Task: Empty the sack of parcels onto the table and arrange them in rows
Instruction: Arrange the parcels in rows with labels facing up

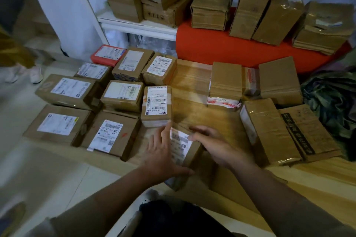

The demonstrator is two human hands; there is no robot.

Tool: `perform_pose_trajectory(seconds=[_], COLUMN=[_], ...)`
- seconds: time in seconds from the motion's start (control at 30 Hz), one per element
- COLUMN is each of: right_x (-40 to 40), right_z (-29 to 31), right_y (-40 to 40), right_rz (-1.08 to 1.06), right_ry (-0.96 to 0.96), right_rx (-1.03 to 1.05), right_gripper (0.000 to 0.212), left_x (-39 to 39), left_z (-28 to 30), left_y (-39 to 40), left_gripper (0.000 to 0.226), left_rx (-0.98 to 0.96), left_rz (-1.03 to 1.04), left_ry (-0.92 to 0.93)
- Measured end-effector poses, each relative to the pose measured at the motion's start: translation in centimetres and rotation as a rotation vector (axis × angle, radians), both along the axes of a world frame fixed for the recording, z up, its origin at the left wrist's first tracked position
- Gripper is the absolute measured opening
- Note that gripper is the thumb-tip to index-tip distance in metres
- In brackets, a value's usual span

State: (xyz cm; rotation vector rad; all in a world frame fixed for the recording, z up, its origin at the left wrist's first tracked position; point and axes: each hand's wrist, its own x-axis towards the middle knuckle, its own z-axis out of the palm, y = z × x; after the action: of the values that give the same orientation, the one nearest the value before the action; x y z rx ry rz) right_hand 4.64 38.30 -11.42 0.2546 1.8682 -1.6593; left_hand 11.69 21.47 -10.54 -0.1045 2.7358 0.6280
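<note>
The parcel [184, 152] you are placing sits near the counter's [194, 86] front edge, left of its middle, label up, with its long axis running from the front edge toward the far edge, roughly in line with the upright-labelled parcel [156, 105] just beyond it. In the head view, your left hand [163, 155] lies flat against the parcel's left side, fingers spread and thumb along its near corner, while your right hand [213, 144] covers its right side with the fingers curled over the top edge; both make an open-handed grip pressing on the box from opposite sides rather than closing around it. The slot it seems bound for lies straight ahead and slightly left: the end of the third column, beside the parcel marked 001 [111, 134]. The two hands are about equally near, so I judge a two-handed slide toward the far edge would keep the long axis parallel to its neighbours. To the right, unlabelled brown boxes [269, 131] lie unsorted, and the crumpled dark sack [331, 98] rests at the counter's right edge.
</note>
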Motion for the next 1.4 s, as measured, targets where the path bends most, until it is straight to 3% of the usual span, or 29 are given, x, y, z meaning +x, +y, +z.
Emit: perform_pose_trajectory(seconds=[0.17, 0.33, 0.57, 0.67, 0.73, 0.8, 0.93, 1.03, 1.1, 1.2, 1.3, 1.4], right_x=[0.7, 1.8, 6.8, 8.9, 10.3, 11.9, 14.1, 14.5, 14.2, 13.4, 12.9, 12.4], right_z=[-0.5, -0.9, -1.5, -2.3, -2.9, -3.4, -3.5, -3.8, -5.0, -6.4, -7.0, -6.1], right_y=[-2.5, -2.7, -1.8, 0.2, 1.9, 3.5, 7.0, 10.3, 12.5, 14.2, 14.5, 14.7], right_rz=[0.033, -0.130, -0.291, -0.372, -0.449, -0.549, -0.760, -0.807, -0.771, -0.682, -0.578, -0.569], right_ry=[0.052, 0.049, 0.107, 0.202, 0.230, 0.215, 0.098, -0.130, -0.235, -0.286, -0.271, -0.260], right_rx=[0.032, 0.128, 0.277, 0.472, 0.629, 0.755, 1.039, 0.992, 0.889, 0.760, 0.676, 0.522], right_gripper=[0.040, 0.023, 0.010, 0.015, 0.020, 0.027, 0.057, 0.077, 0.083, 0.079, 0.077, 0.074], left_x=[1.0, 0.8, 0.7, 0.8, 0.9, 1.4, 2.4, 2.8, 2.8, 2.4, 2.4, 2.5], left_z=[-1.3, -2.2, -3.4, -2.7, -2.2, -1.8, -1.0, -0.8, -1.2, -1.7, -1.7, -1.5], left_y=[-2.5, -6.1, -6.8, -5.7, -3.9, -1.5, 3.3, 5.4, 6.2, 7.3, 8.8, 9.7], left_gripper=[0.129, 0.113, 0.076, 0.064, 0.060, 0.059, 0.064, 0.067, 0.074, 0.073, 0.055, 0.062], left_rx=[-0.031, -0.103, -0.117, -0.186, -0.097, 0.099, 0.383, 0.574, 0.619, 0.659, 0.767, 0.694], left_rz=[0.169, 0.356, 0.244, 0.104, -0.027, -0.124, -0.247, -0.076, 0.042, 0.127, 0.195, 0.316], left_ry=[-0.079, 0.019, 0.082, 0.243, 0.333, 0.309, -0.038, -0.400, -0.496, -0.531, -0.534, -0.432])
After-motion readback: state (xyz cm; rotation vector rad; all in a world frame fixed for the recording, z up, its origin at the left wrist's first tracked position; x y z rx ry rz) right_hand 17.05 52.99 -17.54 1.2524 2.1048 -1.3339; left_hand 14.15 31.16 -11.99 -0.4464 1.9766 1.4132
